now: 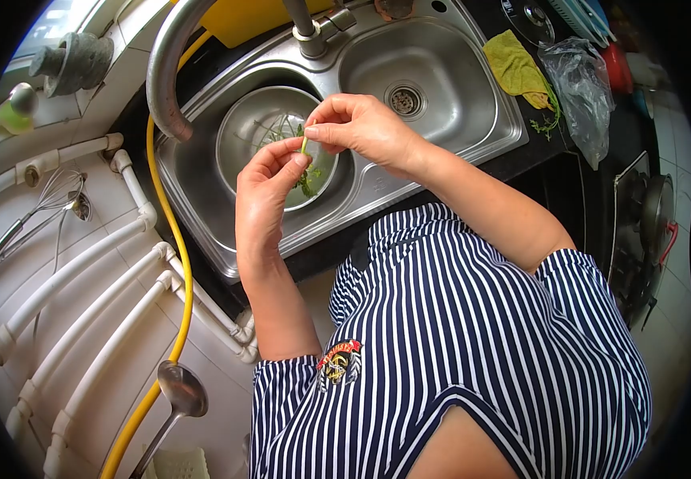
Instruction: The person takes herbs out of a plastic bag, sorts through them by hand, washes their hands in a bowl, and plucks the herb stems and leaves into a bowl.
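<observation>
My left hand (269, 185) and my right hand (365, 130) meet above a metal bowl (236, 126) in the left sink basin. Between their fingertips is a thin green leafy stem (304, 144). The right thumb and forefinger pinch its upper end. The left thumb and fingers close on it lower down, with leaves hanging below that thumb. Inside the bowl lie more thin green stems (277, 128), partly hidden behind my hands.
A curved grey faucet pipe (160, 72) arches over the left basin. The right basin (457, 80) has a drain strainer (403, 100). On the counter at right are a yellow-green cloth (517, 68), green sprigs (551, 120) and a clear plastic bag (581, 88). A yellow hose (176, 239) runs down the left.
</observation>
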Demonstrator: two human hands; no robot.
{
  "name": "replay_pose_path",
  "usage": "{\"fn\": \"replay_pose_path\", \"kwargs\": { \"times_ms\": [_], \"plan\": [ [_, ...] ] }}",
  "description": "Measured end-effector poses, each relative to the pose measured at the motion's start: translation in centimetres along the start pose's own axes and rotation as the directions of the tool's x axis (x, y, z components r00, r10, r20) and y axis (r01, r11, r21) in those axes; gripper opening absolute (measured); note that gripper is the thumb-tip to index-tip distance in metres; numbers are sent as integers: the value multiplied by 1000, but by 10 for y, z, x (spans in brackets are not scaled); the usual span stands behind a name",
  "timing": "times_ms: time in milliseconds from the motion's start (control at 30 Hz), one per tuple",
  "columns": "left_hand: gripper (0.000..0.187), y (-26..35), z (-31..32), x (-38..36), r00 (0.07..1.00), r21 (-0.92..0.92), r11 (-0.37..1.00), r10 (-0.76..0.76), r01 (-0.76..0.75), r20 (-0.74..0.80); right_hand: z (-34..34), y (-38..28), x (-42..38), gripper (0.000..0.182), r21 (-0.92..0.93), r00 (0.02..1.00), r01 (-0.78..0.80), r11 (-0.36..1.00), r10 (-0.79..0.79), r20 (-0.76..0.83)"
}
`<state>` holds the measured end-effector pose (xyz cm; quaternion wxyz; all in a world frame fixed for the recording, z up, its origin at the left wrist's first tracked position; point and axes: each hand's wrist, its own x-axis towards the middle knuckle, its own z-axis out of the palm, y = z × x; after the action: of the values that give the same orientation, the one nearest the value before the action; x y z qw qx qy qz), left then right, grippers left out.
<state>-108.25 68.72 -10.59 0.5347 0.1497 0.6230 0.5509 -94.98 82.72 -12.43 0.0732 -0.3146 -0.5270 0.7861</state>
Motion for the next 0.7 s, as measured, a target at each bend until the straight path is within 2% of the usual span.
{"fn": "replay_pose_path", "kwargs": {
  "times_ms": [233,533,633,700],
  "plan": [
    [22,2,-3,-1,1000,37,999,14,-14,-20,-1,0,-2,21,3,998,-36,999,36,-47],
    [18,-6,6,3,991,91,994,77,-68,-106,4,0,-4,17,-147,995,95,985,-99,-24],
    [16,-3,10,1,986,139,986,113,-96,-124,2,1,-4,18,-114,999,51,992,-52,0],
    [16,-3,10,0,986,138,985,119,-103,-119,2,2,-4,20,-1,999,-35,999,35,12]
  ]
}}
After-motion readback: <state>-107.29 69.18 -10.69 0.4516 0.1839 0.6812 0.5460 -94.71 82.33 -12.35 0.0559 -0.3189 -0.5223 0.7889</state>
